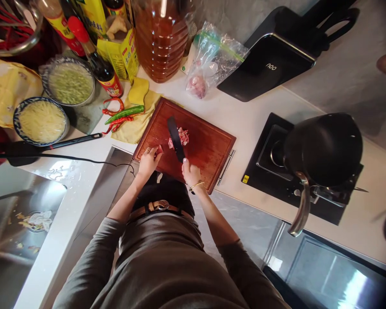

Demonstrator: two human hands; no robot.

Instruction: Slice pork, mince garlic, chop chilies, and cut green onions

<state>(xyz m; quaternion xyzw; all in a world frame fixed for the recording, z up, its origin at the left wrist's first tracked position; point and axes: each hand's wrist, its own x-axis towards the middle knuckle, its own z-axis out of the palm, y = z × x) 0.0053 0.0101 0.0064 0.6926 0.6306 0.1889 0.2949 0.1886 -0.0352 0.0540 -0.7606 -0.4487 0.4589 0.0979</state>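
On the red cutting board (209, 146) lying on the white desk (244, 116), the right hand (191, 172) grips the handle of a dark knife (175, 138) whose blade rests against the raw meat (182, 136), while the left hand (149, 160) pinches a small meat piece (159, 149) nearby.

Single head view; we look steeply down from above our own torso, lens wide and bent at the edges. We face the counter (244, 116) edge, which runs diagonally from lower left to upper right. The cutting board (193, 141) sits near centre at arm's reach. The sink (16, 231) fills our lower left corner, the stove (276, 171) with its pot (324, 146) sits right, and bottles (161, 38) crowd the top edge, farthest away. No second view to share with.
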